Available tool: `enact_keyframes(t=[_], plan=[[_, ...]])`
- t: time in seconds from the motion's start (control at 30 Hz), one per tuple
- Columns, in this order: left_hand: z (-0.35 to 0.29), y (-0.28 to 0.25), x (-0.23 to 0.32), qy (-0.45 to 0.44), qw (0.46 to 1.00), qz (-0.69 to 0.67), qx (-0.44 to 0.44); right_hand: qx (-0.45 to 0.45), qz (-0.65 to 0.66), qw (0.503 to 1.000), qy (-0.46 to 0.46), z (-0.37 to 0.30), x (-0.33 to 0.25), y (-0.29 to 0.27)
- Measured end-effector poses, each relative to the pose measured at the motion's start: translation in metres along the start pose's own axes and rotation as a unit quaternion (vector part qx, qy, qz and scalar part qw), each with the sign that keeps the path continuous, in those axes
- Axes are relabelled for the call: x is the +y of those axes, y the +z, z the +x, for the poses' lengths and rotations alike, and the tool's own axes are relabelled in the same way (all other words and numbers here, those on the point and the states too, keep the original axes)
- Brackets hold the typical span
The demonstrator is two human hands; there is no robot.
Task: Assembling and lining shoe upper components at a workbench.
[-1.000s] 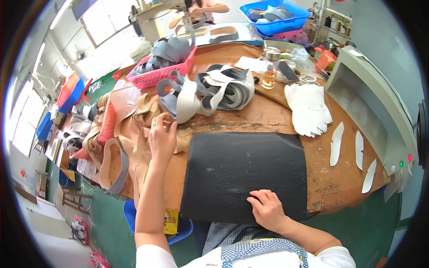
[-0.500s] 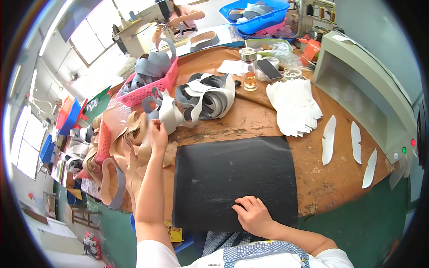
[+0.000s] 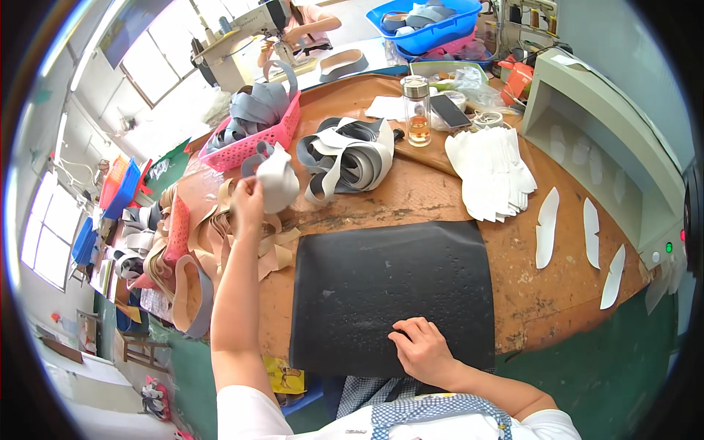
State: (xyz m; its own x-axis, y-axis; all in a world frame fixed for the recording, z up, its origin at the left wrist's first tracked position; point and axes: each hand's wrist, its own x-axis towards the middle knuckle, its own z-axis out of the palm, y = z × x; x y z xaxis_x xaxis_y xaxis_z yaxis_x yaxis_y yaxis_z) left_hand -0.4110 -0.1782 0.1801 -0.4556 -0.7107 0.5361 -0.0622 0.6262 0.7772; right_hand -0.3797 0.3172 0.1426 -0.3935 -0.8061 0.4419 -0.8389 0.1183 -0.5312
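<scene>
A person's right hand (image 3: 424,350) rests on a black mat (image 3: 389,286) at the near edge of the surface (image 3: 546,308), its fingers half curled and loosely parted, with nothing seen in its grasp; farther out to the left, the left hand (image 3: 249,202) pinches the edge of a grey-and-white strip (image 3: 279,182) between thumb and fingertips, the strip blurred and raised above tan pieces (image 3: 275,255); three slim white cutouts (image 3: 546,229) lie right of the mat; beyond it sit a fanned stack of white pieces (image 3: 490,176) and a loose coil of grey-and-white strips (image 3: 356,158); farther back stand a pink basket (image 3: 257,143) heaped with grey strips and a lidded glass bottle (image 3: 418,121) of amber liquid, a smartphone (image 3: 449,111) just beside it; in the background, a co-worker (image 3: 314,22) sits at a sewing machine (image 3: 253,29), near a blue basin (image 3: 425,33).
</scene>
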Motion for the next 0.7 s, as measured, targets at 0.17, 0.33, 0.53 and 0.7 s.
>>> enact_keyframes(t=[0.17, 0.33, 0.53, 0.7], plan=[[0.016, 0.025, 0.054, 0.123, 0.985, 0.094, -0.079, 0.004, -0.013, 1.0, 0.015, 0.002, 0.003, -0.004], [0.077, -0.001, 0.074, 0.099, 0.994, -0.018, 0.038, -0.003, -0.008, 1.0, 0.006, 0.003, -0.002, -0.002], [0.085, -0.003, 0.13, 0.083, 0.996, 0.022, 0.041, 0.012, 0.008, 1.0, 0.023, 0.001, 0.0, -0.004], [0.07, -0.032, 0.164, -0.262, 0.856, -0.43, -0.115, 0.019, 0.035, 0.999, 0.033, 0.0, -0.001, -0.003]])
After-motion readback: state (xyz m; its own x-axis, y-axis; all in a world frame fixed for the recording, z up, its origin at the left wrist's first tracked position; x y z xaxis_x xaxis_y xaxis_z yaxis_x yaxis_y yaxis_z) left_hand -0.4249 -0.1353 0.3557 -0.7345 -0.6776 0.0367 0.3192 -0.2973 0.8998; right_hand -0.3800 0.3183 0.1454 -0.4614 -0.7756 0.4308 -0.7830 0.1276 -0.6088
